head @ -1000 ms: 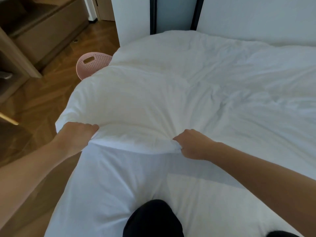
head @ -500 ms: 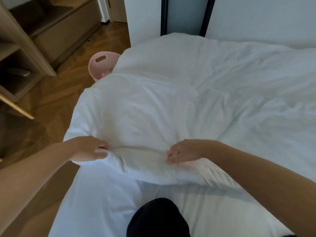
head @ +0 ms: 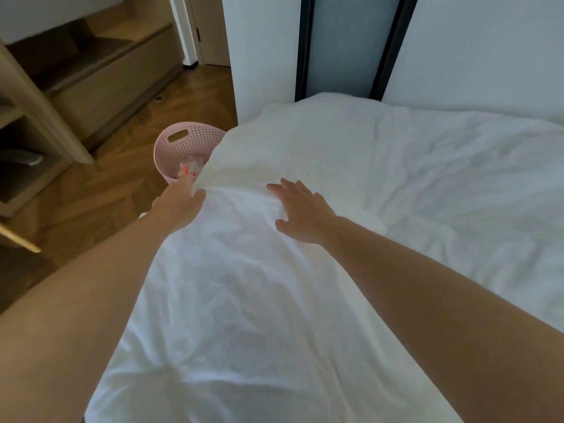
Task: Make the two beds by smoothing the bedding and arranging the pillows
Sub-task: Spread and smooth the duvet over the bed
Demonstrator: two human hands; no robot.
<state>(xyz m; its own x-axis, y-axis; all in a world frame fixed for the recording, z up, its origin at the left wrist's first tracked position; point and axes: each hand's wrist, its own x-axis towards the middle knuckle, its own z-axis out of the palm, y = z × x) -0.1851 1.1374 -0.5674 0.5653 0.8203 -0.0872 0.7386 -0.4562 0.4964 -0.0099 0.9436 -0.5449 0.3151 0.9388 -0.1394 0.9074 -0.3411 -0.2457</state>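
Head view: my two bare hands are stretched out and set apart over the white duvet, which lies across the bed from the near edge to the wall, creased on its right side. My right hand lies flat on the fabric, fingers straight and spread, holding nothing. My left hand is at the duvet's left border, fingers straight along the side and thumb on top; it presses rather than grips. A soft ridge runs across the cloth between the two hands. Beside the bed, on the wooden floor, stands a pink perforated basket with scraps inside, close to my left fingertips. Wooden shelving lines the far left. No pillow is in sight.

By its look the duvet is light for its bulk, soft and limp: it should give under a palm, bunch if pushed from the middle and slide easily over what lies beneath. Flat strokes outward suit the creases; for shifting it, I judge the border and corners the places to pinch, both hands well apart so it travels evenly. Nothing here is fragile.
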